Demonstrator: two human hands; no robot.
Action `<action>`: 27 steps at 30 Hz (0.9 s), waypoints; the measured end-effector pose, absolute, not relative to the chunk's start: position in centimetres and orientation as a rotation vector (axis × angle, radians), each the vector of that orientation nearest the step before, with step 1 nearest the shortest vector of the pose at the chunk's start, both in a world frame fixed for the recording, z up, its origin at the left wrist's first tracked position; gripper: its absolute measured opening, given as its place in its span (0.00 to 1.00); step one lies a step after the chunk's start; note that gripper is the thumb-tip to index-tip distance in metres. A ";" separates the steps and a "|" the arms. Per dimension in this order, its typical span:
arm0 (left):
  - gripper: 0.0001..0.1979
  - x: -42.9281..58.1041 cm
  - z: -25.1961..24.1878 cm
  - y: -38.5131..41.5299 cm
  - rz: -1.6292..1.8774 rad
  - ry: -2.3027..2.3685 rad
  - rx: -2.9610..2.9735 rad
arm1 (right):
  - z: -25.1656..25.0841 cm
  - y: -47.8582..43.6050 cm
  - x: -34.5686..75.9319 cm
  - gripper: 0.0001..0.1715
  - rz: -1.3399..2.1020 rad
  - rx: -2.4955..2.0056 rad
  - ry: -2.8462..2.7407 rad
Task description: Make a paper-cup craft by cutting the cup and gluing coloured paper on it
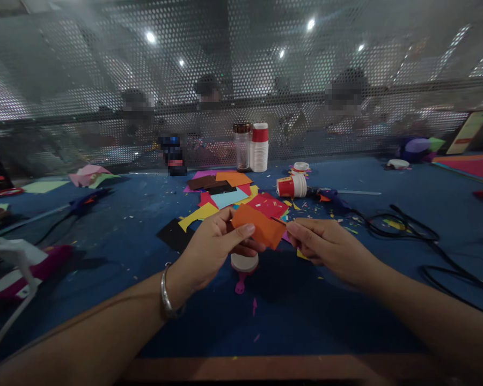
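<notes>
An orange paper piece point(263, 228) is pinched between the thumb and fingers of my left hand point(221, 236), which wears a silver bracelet. At the paper's right edge, my right hand point(320, 236) grips a thin dark stick-like object point(278, 220) whose tip lies against the paper. What this object is cannot be made out clearly. Beneath my left hand sits a round whitish lid or cup point(244, 262), partly hidden, with a magenta paper shape point(240, 283) in front of it. Coloured papers point(228, 198) lie piled behind both hands.
A tipped red-and-white cup point(292, 186), a stack of paper cups point(260, 150) and a clear jar point(242, 147) stand farther back. Glue guns lie left point(86, 202) and right point(334, 201), with black cable point(410, 231) at right. Paper scraps dot the blue table point(185, 332).
</notes>
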State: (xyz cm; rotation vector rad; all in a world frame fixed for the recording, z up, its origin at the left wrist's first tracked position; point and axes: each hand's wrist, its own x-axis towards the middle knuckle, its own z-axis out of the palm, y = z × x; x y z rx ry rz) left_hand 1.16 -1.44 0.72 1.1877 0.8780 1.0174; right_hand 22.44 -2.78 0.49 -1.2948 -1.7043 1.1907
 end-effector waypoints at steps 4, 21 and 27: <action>0.11 1.3 0.8 -1.4 1.006 0.874 1.157 | 0.7 -2.7 22.2 0.33 1.158 -1.297 -1.613; 0.11 1.7 0.3 -1.1 1.121 0.968 1.162 | 1.0 -2.6 21.6 0.20 1.025 -1.192 -1.785; 0.12 1.8 0.3 -0.7 1.224 0.914 1.085 | 0.9 -2.3 21.9 0.15 0.899 -1.256 -1.967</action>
